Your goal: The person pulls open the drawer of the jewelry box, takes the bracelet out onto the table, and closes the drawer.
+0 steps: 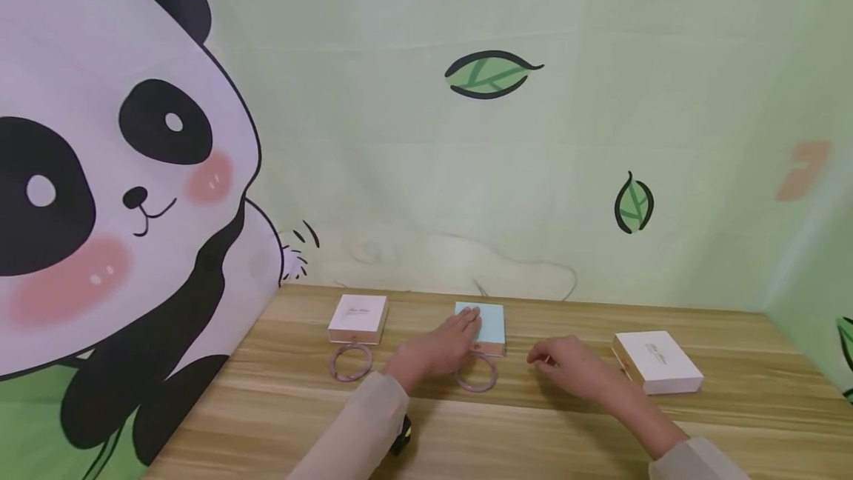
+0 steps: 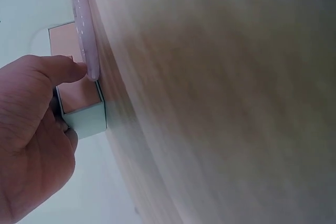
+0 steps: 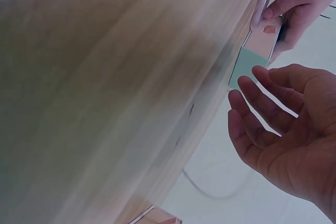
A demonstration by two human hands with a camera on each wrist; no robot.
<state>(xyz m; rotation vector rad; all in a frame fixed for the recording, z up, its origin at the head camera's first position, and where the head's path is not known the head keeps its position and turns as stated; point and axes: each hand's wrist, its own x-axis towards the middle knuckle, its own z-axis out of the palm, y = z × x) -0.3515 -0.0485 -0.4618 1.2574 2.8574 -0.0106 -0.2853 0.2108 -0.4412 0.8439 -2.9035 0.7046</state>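
Note:
In the head view my left hand point(image 1: 449, 339) rests on a small light-blue box point(image 1: 492, 324), its fingers laid out over the lid. A pale purple bangle point(image 1: 476, 390) lies on the table before that box. Seen from the left wrist, the thumb reaches across the box's pinkish front point(image 2: 81, 95) to the edge of the bangle point(image 2: 86, 32). To the right of the box my right hand point(image 1: 569, 369) hovers low over the table with nothing in it. Its fingers are loosely bent in the right wrist view, near the box's green-blue side point(image 3: 248, 68).
At the left stands a white box point(image 1: 360, 313) with another bangle point(image 1: 351, 380) before it. A second white box point(image 1: 656, 358) sits beyond my right hand. A dark object point(image 1: 402, 435) shows beside my left sleeve. A printed panda cloth point(image 1: 373, 169) hangs behind the wooden table point(image 1: 533, 435).

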